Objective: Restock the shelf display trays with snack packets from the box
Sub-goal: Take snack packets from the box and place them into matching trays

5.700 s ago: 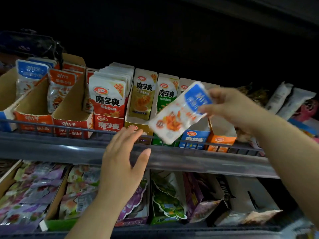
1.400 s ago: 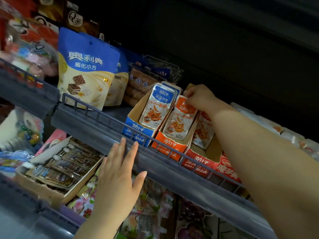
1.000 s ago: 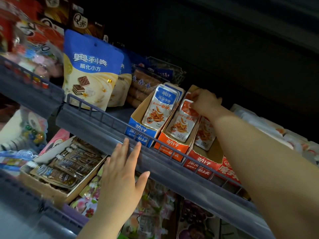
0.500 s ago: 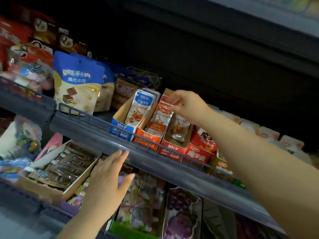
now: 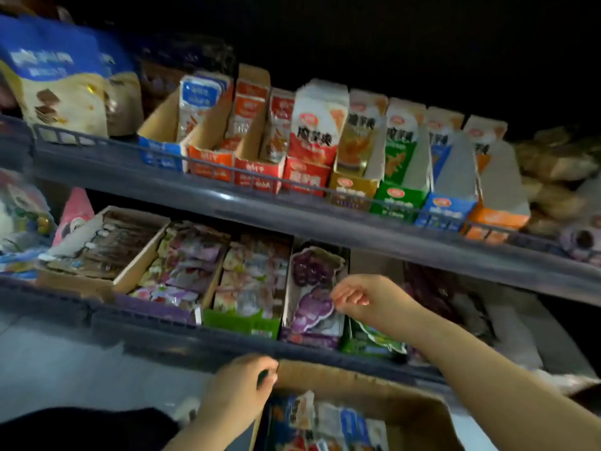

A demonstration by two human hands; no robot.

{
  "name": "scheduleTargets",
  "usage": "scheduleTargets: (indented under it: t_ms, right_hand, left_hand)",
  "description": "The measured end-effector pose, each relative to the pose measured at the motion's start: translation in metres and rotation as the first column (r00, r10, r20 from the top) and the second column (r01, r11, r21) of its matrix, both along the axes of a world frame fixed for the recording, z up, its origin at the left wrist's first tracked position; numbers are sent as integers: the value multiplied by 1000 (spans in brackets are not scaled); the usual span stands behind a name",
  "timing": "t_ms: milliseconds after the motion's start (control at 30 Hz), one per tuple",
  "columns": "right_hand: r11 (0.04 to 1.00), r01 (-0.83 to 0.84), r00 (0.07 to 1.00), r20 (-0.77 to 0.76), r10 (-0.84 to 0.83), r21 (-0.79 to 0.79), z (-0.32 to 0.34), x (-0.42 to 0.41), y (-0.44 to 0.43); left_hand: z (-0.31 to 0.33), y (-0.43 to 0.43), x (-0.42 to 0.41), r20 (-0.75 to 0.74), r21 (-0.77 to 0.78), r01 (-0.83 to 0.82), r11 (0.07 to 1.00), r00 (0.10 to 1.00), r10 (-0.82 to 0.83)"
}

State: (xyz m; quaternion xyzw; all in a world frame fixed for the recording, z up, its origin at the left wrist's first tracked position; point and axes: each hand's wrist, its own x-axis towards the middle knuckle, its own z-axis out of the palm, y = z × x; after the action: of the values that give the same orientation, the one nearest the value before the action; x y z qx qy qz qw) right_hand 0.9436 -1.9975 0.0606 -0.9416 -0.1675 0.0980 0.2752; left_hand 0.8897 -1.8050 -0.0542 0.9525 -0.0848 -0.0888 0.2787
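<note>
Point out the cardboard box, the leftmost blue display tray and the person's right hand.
cardboard box [image 5: 351, 380]: head view, bare back wall.
leftmost blue display tray [image 5: 161, 155]: head view, front panel.
right hand [image 5: 367, 296]: head view, middle of the hand.

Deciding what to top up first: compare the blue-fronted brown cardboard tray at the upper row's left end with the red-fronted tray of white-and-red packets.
Fill: the blue-fronted tray has its packets set back, brown wall bare in front; the red-fronted tray is packed to its front. Packets: blue-topped packets in the blue-fronted tray, white-and-red packets in the red-fronted tray. Both stand on the upper shelf.
</note>
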Motion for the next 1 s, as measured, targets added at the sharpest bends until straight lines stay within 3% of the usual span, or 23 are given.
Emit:
scheduleTargets:
  t_ms: [233,333,400,467,533,700,767,900,1000]
  right_hand:
    - [952,296,906,-339,-254,77,-135,-30,-71]
    - [892,433,806,-499,-318,132,-186,-47,-93]
    - [786,602,670,-623,-404,138,-222,-54,-98]
    - [799,601,614,-644,-456,7,-247,-66,-103]
    - [727,686,492,-730,-475,-10,-270,-76,-94]
    - [705,709,376,-856,-355,19,-305,-93,-62]
    - [710,704,347,-886,-307,30,-312,-92,-44]
    - [756,654,370,-885,-284,30,-316,-77,-20]
    - [729,683,342,-901,-266,44,-317,-70,-3]
  left_hand:
    - [-83,-37,-22,-145,254,9,967,989,29]
    - [-107,-50,-23,-211,332,16,943,976,57]
    - [-125,-55,-23,-199,349,-19,937,976,94]
    - [-138,-57,-24,-196,382,-45,923,972,128]
    - [-150,-56,-25,-160,344,-94,934,974,157]
    - [-179,-50,-28,-67,195,-142,971,985,158]
    - [-177,-51,-27,-42,110,-230,967,971,235]
    - [-171,-50,-26,-240,12,-518,855,829,505]
    - [-173,-46,-29,-353,59,-505,861,796,491]
